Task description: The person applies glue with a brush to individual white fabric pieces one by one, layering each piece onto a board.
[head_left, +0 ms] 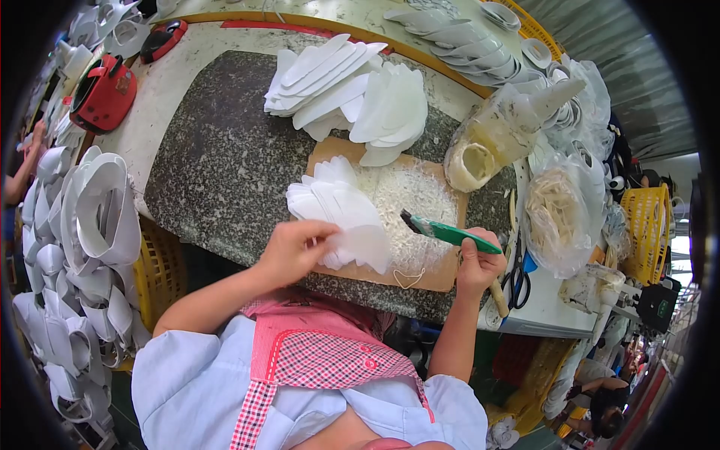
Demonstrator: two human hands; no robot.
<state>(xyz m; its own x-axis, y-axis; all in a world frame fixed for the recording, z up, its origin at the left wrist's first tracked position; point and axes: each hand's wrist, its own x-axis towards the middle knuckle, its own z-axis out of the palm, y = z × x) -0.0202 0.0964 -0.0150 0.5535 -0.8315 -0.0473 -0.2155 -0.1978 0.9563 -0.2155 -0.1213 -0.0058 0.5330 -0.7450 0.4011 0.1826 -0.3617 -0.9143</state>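
Note:
My left hand (304,250) pinches the near edge of a fanned stack of thin white pieces (330,199) lying on a brown board (322,154). In my right hand (480,262) is a green-handled brush (442,231), its dark tip over the board's glue-smeared surface (412,202), just right of the fan. A small loop of thin string (409,277) lies near the board's front edge. Behind the board, two more piles of white pieces (322,79) (390,109) rest on the speckled dark slab (210,135).
A glue-coated container (472,166) stands at the board's back right corner. Further right are a plastic bag (559,214) and black scissors (517,281). Curved white parts (105,210) are heaped at left by a yellow basket (159,262). Another person (604,397) is at lower right.

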